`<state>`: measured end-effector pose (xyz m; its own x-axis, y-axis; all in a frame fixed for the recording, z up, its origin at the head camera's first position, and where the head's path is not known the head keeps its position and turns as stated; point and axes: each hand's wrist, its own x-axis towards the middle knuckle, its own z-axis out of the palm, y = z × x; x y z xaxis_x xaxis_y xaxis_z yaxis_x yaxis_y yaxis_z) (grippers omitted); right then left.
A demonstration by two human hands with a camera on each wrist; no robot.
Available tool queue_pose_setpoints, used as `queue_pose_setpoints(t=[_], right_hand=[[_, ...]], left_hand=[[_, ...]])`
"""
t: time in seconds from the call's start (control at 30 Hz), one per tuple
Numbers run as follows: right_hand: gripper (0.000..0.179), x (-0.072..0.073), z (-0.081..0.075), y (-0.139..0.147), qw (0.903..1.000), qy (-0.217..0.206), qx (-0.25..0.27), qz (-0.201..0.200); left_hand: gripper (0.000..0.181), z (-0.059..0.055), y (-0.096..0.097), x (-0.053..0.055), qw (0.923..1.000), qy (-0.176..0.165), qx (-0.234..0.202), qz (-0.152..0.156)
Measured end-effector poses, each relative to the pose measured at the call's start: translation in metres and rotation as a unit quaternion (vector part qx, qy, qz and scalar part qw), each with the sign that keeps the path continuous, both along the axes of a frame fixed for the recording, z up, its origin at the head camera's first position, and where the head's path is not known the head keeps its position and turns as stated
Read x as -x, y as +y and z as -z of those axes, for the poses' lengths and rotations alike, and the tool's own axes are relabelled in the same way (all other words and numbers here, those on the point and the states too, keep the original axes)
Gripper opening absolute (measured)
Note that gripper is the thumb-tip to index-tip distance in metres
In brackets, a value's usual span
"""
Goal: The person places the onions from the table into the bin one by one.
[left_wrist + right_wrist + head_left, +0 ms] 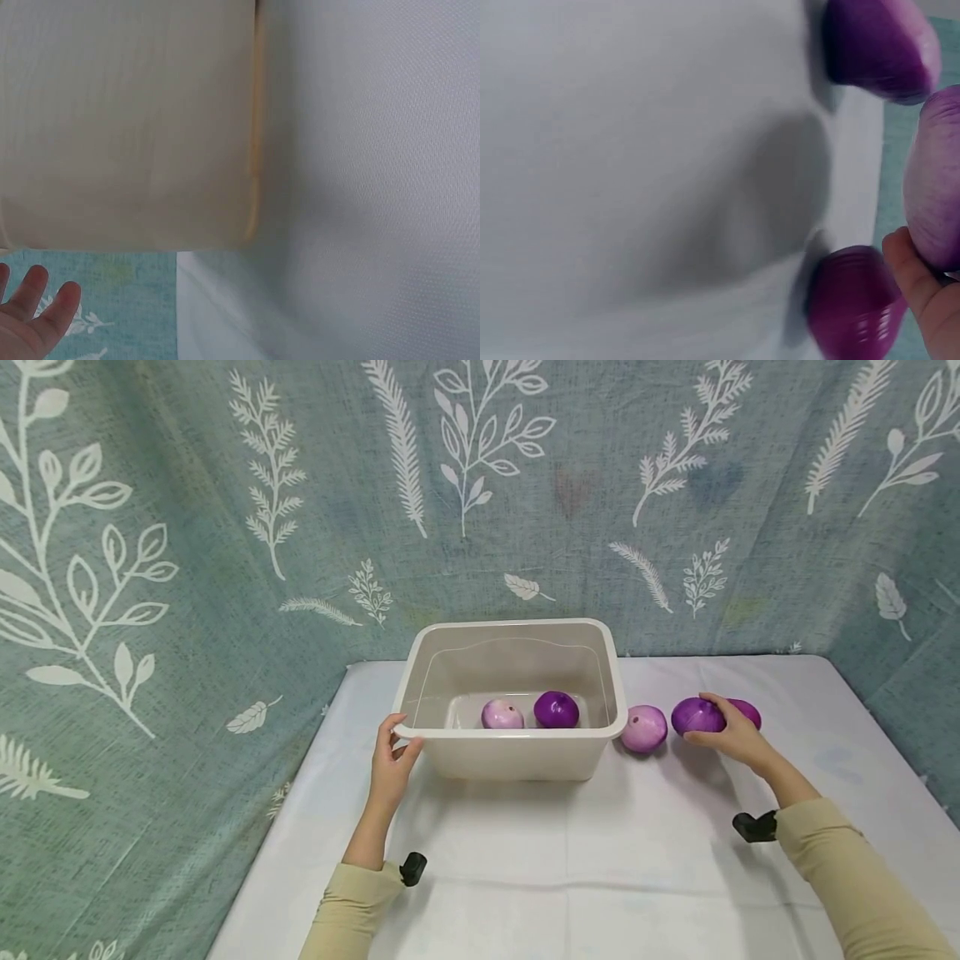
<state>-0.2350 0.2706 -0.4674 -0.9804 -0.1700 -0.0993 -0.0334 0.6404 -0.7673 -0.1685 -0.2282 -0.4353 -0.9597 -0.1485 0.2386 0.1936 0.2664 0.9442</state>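
Observation:
A pale plastic bin (517,760) stands on the table, with a pinkish-white onion (502,715) and a dark purple onion (557,710) inside. My left hand (392,768) grips its front left rim corner, thumb at the front; the left wrist view shows some fingers (56,315) beside the bin wall. Off the table, my right hand (731,735) holds a purple onion (696,716) between thumb and fingers; its paler underside faces the right wrist view. To its left a pink-purple onion (645,729) lies by the bin, and a magenta onion (746,713) is partly hidden behind the hand.
A white cloth (570,860) covers the table. Behind and at the sides hangs a green leaf-patterned curtain (480,568). The bin's walls rise well above the onions inside.

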Motion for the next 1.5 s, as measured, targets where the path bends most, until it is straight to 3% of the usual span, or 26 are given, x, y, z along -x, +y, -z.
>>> queue_pose_setpoints(t=[0.2, 0.8, 1.13, 1.5], right_hand=[[0.085, 0.007, -0.019, -0.007, 0.9997, -0.008, 0.025, -0.002], [0.087, 0.04, -0.083, -0.027, 0.9987, 0.042, -0.002, -0.029], [0.088, 0.051, -0.116, -0.048, 0.998, 0.047, 0.012, -0.04], [0.083, 0.061, -0.144, -0.089, 0.9942, 0.077, 0.007, -0.075]], left_hand=[[0.048, 0.0, -0.002, 0.0, 1.0, -0.005, 0.003, 0.003], [0.048, 0.001, -0.001, -0.001, 0.9999, -0.012, 0.012, 0.001], [0.048, 0.0, 0.001, -0.001, 1.0, -0.001, 0.005, 0.005], [0.048, -0.001, 0.001, -0.002, 0.9999, -0.014, 0.006, -0.006]])
